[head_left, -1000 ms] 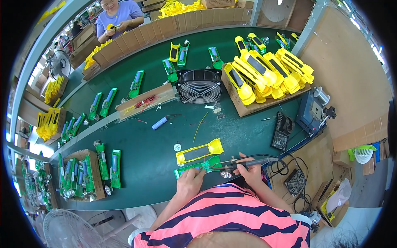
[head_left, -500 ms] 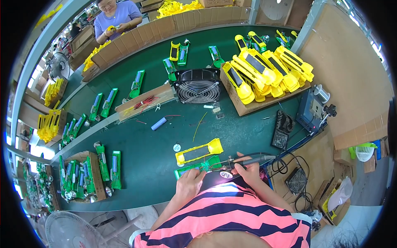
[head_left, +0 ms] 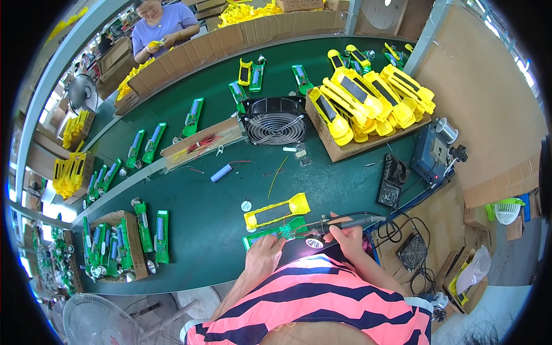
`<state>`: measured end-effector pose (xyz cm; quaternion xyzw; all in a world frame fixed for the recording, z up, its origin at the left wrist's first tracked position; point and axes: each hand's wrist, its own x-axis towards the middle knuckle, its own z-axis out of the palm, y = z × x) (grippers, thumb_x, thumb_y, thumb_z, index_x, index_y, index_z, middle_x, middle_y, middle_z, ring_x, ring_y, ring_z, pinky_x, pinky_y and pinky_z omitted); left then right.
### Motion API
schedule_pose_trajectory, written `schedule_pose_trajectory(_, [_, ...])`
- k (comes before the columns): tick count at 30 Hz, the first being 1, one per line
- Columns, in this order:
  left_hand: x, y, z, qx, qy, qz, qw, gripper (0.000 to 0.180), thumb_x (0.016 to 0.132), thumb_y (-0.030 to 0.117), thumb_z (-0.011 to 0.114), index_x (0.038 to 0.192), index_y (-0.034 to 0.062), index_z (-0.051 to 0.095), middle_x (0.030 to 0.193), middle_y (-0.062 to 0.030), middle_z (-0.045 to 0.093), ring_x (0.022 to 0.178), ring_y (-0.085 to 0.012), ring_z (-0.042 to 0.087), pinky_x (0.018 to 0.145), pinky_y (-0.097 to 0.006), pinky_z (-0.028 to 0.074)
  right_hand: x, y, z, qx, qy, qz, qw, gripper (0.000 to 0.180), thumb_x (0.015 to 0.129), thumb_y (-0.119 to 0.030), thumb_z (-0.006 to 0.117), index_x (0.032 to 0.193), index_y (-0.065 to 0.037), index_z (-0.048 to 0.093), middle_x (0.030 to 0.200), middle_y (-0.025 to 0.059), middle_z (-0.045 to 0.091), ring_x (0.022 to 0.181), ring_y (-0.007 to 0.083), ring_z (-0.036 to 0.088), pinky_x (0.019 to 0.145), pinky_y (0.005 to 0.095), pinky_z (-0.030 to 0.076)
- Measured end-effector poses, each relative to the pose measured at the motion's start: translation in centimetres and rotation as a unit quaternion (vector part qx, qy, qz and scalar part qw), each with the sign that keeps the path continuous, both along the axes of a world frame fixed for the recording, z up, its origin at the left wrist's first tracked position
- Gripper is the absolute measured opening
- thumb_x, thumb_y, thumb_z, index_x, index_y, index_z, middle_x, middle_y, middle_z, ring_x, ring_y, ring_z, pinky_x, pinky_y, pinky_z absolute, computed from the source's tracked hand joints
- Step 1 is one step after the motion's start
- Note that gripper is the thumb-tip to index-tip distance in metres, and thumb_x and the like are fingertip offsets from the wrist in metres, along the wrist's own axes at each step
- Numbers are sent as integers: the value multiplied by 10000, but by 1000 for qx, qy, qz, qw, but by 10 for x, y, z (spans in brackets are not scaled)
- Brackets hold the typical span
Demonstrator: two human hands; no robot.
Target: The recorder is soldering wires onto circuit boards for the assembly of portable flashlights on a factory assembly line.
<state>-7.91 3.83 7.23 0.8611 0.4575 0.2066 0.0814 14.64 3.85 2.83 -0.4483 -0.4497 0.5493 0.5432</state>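
My right hand (head_left: pixel 346 237) is closed around a soldering iron (head_left: pixel 368 221), whose tip points left at a small green circuit board (head_left: pixel 286 231). That board sits in a green lamp housing (head_left: pixel 253 238) lying at the table's near edge. My left hand (head_left: pixel 263 257) presses its closed fingers on the housing and partly hides it. Beside the board is a round silver lamp reflector (head_left: pixel 314 242), near my right hand. Just beyond lies a yellow housing frame (head_left: pixel 276 212) with a dark panel. Whether the iron's tip touches the board is too small to tell.
A black fan (head_left: pixel 276 122) and a carton of yellow housings (head_left: pixel 339 150) stand behind. To the right are a soldering station (head_left: pixel 431 154) and iron stand (head_left: pixel 391 187). A loose blue battery cell (head_left: pixel 221 172) lies mid-table; a carton of green housings (head_left: pixel 135 247) stands left.
The green housings on the far strip have shifted slightly to the right. My right hand and the iron have moved a little to the right; my left hand stays on the housing.
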Motion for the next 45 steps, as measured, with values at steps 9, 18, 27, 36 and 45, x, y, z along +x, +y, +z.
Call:
schedule_pose_trajectory(9, [2,-1,-2,16,-15,13,1000,205,651,75,614,856,71,603,735,-39,471,631,-189,508,521,-299,433,3,-7,-1,72,-1,-49,996,229,776,8,498,994,75,490,701,129,590,555,153,580,604,279,494])
schedule_pose_trajectory(18, [-27,57,-15,-25,14,243,970,265,628,5,561,884,63,600,806,-127,505,720,-293,509,633,-372,437,2,-12,-4,103,38,-171,979,326,773,22,507,1084,85,435,928,150,573,699,165,606,685,263,493])
schedule_pose_trajectory(27, [-36,-11,-20,146,-102,166,970,209,649,54,614,845,36,543,1091,-215,451,1001,-386,461,809,-422,420,28,-4,-10,113,5,-258,960,325,787,16,496,1093,81,407,835,129,583,651,141,595,664,249,488])
schedule_pose_trajectory(36, [-71,40,23,-18,-165,110,980,310,595,143,713,807,19,524,953,-194,521,883,-366,483,758,-419,396,47,22,-17,94,-36,-282,954,260,789,6,497,1041,50,449,753,129,579,597,149,575,607,250,474])
schedule_pose_trajectory(45, [-195,337,31,144,-136,367,909,419,672,134,652,926,31,335,786,-221,501,758,-393,515,640,-424,414,42,19,-23,41,-42,-287,956,288,789,-13,513,1052,62,423,832,155,562,603,161,582,586,260,489])
